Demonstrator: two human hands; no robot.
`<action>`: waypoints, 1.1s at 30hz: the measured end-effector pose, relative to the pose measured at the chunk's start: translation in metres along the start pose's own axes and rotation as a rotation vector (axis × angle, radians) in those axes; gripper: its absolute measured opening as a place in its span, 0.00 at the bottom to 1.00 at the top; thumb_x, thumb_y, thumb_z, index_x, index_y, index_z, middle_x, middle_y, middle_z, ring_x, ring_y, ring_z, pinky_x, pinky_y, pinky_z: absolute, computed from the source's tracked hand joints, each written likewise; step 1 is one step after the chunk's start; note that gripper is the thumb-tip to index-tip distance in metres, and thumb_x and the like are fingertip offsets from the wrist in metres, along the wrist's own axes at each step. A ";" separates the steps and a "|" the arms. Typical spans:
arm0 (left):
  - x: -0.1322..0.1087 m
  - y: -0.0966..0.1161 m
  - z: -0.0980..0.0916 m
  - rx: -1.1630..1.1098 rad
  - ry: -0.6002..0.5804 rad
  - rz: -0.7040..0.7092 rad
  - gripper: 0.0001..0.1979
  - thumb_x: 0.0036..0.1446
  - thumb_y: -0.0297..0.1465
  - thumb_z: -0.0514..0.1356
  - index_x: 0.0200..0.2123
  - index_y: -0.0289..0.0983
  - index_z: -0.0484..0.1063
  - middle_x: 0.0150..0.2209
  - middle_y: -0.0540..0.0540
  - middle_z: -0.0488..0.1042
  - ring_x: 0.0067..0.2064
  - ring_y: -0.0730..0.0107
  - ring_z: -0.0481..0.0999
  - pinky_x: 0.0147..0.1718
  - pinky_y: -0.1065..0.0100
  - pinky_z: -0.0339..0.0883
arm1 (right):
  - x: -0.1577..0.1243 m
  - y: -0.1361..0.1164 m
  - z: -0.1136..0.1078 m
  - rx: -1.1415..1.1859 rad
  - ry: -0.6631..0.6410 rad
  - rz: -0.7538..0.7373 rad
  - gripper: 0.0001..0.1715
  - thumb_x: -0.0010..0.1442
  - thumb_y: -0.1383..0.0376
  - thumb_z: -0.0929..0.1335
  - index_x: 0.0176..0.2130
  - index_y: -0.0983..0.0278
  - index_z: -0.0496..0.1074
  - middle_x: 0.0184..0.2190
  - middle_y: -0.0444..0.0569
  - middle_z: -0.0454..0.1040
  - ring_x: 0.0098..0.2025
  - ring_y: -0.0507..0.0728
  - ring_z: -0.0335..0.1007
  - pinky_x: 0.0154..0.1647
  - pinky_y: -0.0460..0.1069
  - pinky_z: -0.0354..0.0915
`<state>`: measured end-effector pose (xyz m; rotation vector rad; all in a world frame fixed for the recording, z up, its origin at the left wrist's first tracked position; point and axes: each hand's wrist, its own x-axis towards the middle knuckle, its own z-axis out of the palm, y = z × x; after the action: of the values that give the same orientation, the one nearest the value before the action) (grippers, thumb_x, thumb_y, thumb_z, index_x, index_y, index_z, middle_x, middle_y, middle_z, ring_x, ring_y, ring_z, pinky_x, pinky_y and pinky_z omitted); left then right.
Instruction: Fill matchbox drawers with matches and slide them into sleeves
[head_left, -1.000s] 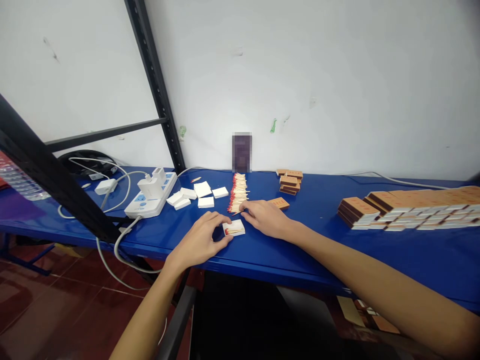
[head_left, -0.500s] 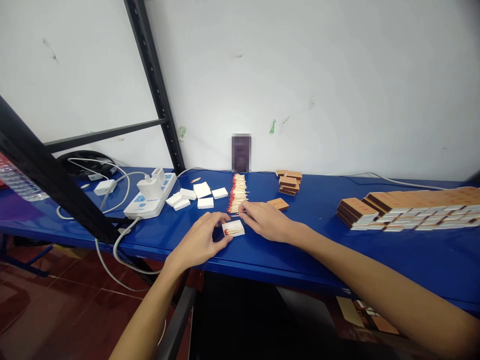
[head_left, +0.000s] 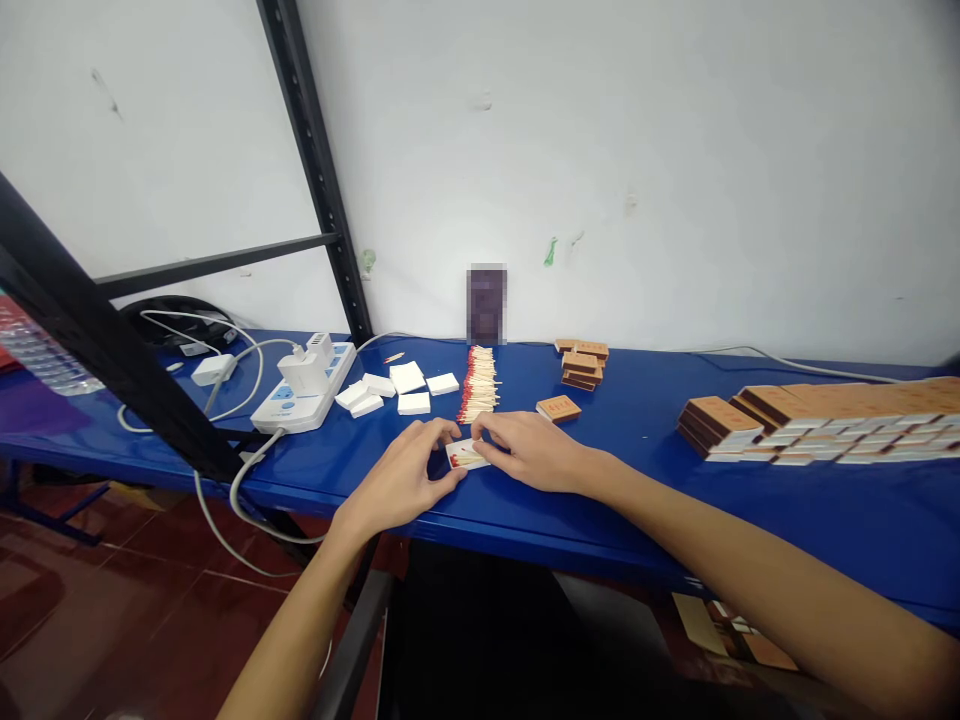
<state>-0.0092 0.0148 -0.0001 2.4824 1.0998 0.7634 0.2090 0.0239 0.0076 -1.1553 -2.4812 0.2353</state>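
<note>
A small white matchbox tray (head_left: 454,451) lies near the front edge of the blue table, with red-headed matches (head_left: 466,458) inside it. My left hand (head_left: 401,473) is curved round the tray's left end, thumb and forefinger gripping it. Over the tray's right part, the fingers of my right hand (head_left: 529,452) are pinched together on a match, partly covered by the fingers. Just beyond the hands stretches a row of loose matches (head_left: 480,385), red heads to the left. Several white trays (head_left: 407,377) lie to its left. A brown matchbox (head_left: 559,408) lies past my right wrist.
More brown matchboxes (head_left: 582,364) are piled at the back, and a long stack of matchboxes (head_left: 847,420) fills the right side. A white power strip (head_left: 304,400) with cables stands at left, by a black metal post (head_left: 311,150). A blurred dark object (head_left: 487,305) leans on the wall.
My right hand has moved from the near end of the match row down onto the tray. My left hand stays at the tray. The view has shifted slightly.
</note>
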 end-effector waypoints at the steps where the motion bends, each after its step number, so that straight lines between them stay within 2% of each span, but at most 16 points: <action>1: 0.000 0.000 0.000 0.004 -0.001 0.003 0.14 0.58 0.33 0.61 0.47 0.42 0.66 0.43 0.49 0.73 0.45 0.63 0.70 0.45 0.63 0.66 | 0.000 -0.001 0.000 0.009 -0.002 -0.002 0.06 0.66 0.63 0.62 0.39 0.62 0.67 0.29 0.43 0.70 0.29 0.51 0.63 0.30 0.46 0.50; 6: -0.001 0.000 0.000 0.021 -0.012 0.022 0.13 0.60 0.34 0.60 0.49 0.42 0.68 0.45 0.48 0.73 0.46 0.62 0.70 0.46 0.62 0.65 | 0.004 -0.001 0.007 0.041 0.041 0.045 0.05 0.64 0.63 0.63 0.37 0.62 0.67 0.27 0.42 0.69 0.28 0.50 0.61 0.30 0.45 0.50; 11: 0.000 -0.001 -0.002 0.050 -0.050 0.048 0.12 0.61 0.34 0.58 0.48 0.43 0.72 0.45 0.48 0.73 0.46 0.62 0.70 0.47 0.61 0.64 | 0.006 0.009 0.008 -0.086 0.145 0.176 0.05 0.64 0.64 0.62 0.39 0.62 0.67 0.30 0.45 0.72 0.29 0.52 0.64 0.30 0.46 0.50; 15: 0.000 -0.001 -0.003 0.043 -0.057 0.048 0.09 0.62 0.35 0.58 0.43 0.42 0.75 0.43 0.48 0.73 0.45 0.62 0.70 0.46 0.62 0.65 | 0.004 0.021 0.006 -0.159 0.097 0.222 0.06 0.63 0.66 0.62 0.41 0.62 0.66 0.36 0.48 0.75 0.35 0.55 0.69 0.31 0.47 0.51; 19: 0.000 -0.001 -0.002 0.046 -0.049 0.041 0.09 0.61 0.35 0.58 0.44 0.42 0.75 0.43 0.48 0.73 0.46 0.62 0.70 0.47 0.61 0.65 | 0.003 0.024 0.006 -0.166 0.038 0.238 0.06 0.65 0.65 0.62 0.41 0.61 0.67 0.37 0.48 0.76 0.38 0.57 0.71 0.32 0.47 0.52; 23: 0.000 -0.002 -0.001 0.060 -0.046 0.034 0.13 0.61 0.35 0.59 0.48 0.43 0.72 0.45 0.48 0.73 0.47 0.61 0.70 0.47 0.61 0.65 | 0.004 0.023 0.006 -0.170 0.021 0.257 0.08 0.67 0.63 0.60 0.43 0.61 0.66 0.37 0.49 0.76 0.37 0.57 0.71 0.32 0.47 0.52; 28: 0.000 -0.001 -0.001 0.067 -0.042 0.027 0.14 0.61 0.35 0.59 0.50 0.43 0.71 0.45 0.47 0.73 0.47 0.61 0.70 0.47 0.60 0.65 | 0.005 0.020 0.005 -0.202 -0.007 0.277 0.09 0.68 0.63 0.59 0.38 0.62 0.66 0.34 0.49 0.76 0.35 0.56 0.71 0.31 0.48 0.51; 33: -0.002 -0.002 -0.001 0.033 -0.016 0.008 0.20 0.60 0.35 0.60 0.55 0.44 0.66 0.45 0.48 0.73 0.47 0.61 0.71 0.48 0.60 0.65 | 0.002 0.007 -0.001 -0.187 0.041 0.188 0.12 0.69 0.63 0.57 0.40 0.63 0.66 0.33 0.49 0.75 0.32 0.55 0.70 0.31 0.48 0.50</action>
<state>-0.0117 0.0149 -0.0010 2.5173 1.1059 0.7316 0.2134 0.0301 0.0063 -1.4572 -2.4002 0.0301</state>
